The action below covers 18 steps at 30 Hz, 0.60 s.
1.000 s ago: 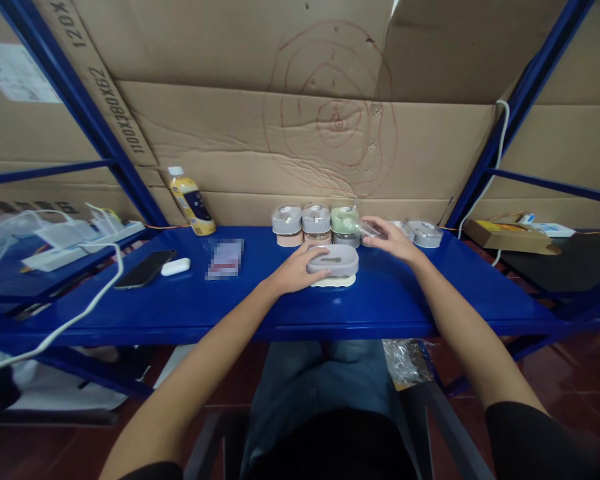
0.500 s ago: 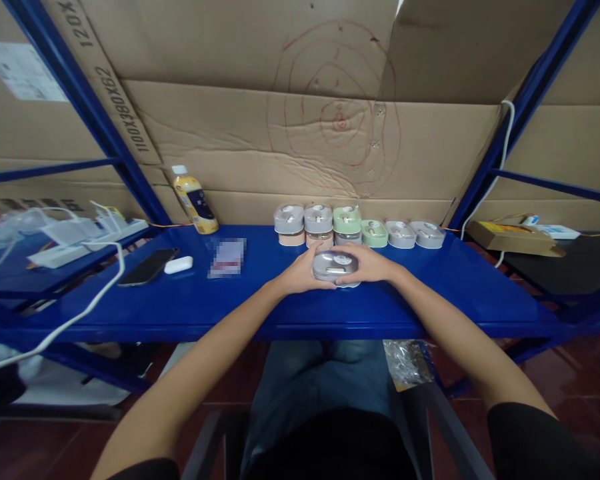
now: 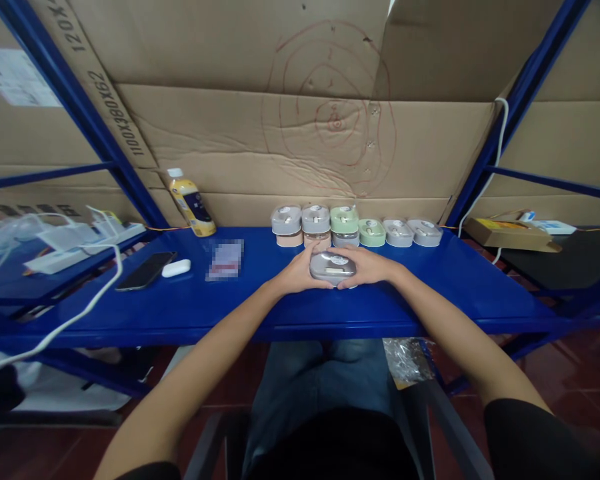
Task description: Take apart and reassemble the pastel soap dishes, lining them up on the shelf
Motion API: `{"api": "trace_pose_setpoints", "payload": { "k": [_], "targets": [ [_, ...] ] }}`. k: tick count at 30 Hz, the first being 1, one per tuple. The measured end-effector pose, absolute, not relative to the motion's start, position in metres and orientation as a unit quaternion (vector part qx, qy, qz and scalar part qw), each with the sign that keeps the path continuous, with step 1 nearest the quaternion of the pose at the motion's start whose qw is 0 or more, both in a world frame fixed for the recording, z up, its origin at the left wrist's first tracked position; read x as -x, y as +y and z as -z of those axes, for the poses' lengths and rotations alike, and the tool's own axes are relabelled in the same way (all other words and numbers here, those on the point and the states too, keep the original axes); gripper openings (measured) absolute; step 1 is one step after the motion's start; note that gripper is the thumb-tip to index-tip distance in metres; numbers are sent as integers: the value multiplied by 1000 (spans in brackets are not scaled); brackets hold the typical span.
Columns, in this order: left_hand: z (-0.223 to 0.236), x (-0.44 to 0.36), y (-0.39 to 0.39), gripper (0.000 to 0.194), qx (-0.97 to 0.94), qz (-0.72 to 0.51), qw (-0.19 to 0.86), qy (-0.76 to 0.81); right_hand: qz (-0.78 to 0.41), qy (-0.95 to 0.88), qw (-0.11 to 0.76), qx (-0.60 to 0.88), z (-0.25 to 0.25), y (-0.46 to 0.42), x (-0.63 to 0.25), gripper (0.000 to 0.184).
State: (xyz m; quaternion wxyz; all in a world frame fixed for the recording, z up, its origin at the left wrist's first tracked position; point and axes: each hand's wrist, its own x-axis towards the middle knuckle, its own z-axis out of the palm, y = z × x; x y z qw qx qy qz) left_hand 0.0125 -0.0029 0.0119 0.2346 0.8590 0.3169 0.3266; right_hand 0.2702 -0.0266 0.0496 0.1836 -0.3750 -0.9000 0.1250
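1. Your left hand [image 3: 300, 272] and right hand [image 3: 367, 265] are together, clamped on both sides of a grey rounded plastic box [image 3: 333, 269];
2. between your hands, it rests on a blue steel shelf [image 3: 445, 293], just before a row of pastel plastic boxes [image 3: 315, 219].

Flattened cardboard sheets [image 3: 430, 153] are lining the back of a blue steel shelving unit [image 3: 75, 110], with red concentric rings [image 3: 336, 123] hand-drawn across them and printed numbers [image 3: 113, 110] running down one sheet. A glossy reddish-brown tile floor [image 3: 570, 373] is spreading beneath the shelves as soft indoor light is falling across the room.
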Motion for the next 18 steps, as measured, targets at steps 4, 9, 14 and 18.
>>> {"api": "trace_pose_setpoints", "payload": {
  "k": [4, 9, 14, 18],
  "targets": [
    [-11, -9, 2, 105, -840, -375, 242, 308, -150, -879, 245, 381, -68, -24, -298, 95],
    [-9, -10, 4, 77, -823, -395, 208, 351, -30, -707, 443, 550, -92, -4, -361, 99],
    [-7, -13, 3, 74, -831, -378, 194, 359, 97, -441, 453, 769, -90, 28, -421, 100],
    [-7, -15, 3, 71, -836, -368, 187, 361, 77, -348, 381, 853, -82, 41, -444, 93]
  ]
}}
